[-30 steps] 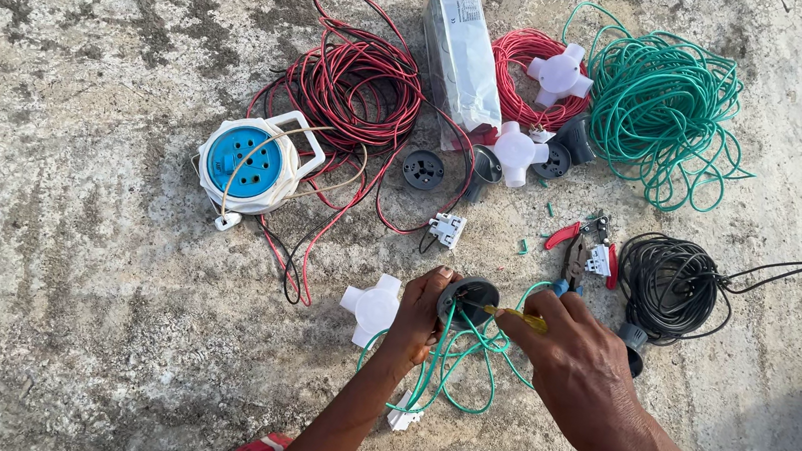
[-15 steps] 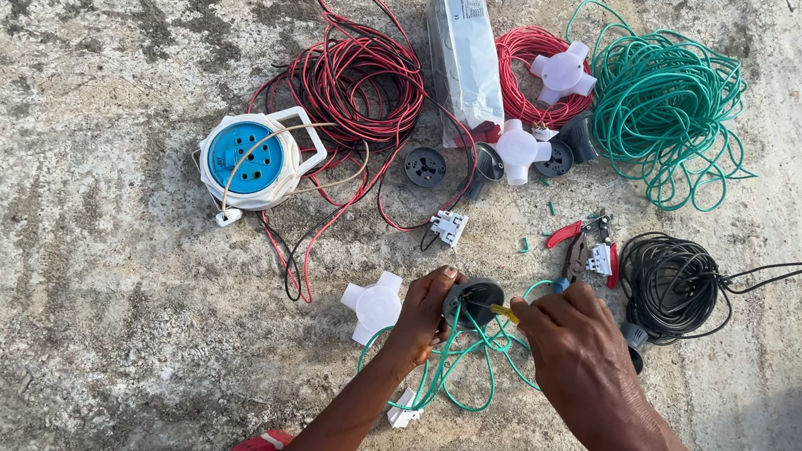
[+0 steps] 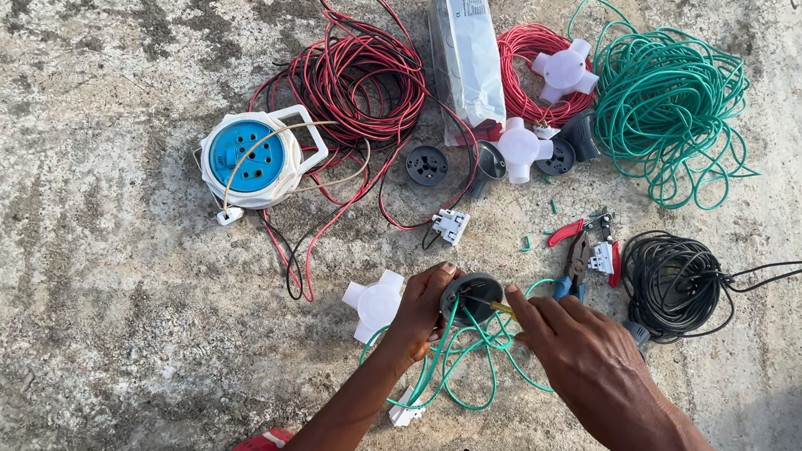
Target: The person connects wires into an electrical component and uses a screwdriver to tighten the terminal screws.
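On rough concrete floor (image 3: 58, 317), left hand (image 3: 422, 304) grips a round black socket (image 3: 476, 293); right hand (image 3: 587, 358) pinches a yellow tool (image 3: 502, 309) against it, green wire (image 3: 451, 357) beneath.

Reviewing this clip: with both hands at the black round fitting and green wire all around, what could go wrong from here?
The tool in the right hand points toward the left hand that steadies the black round fitting; a slip could jab the fingers. The loose green wire loops under both wrists and might snag and drag the fitting. The pliers and small white switch lie close by on the rough concrete floor and could be knocked aside.
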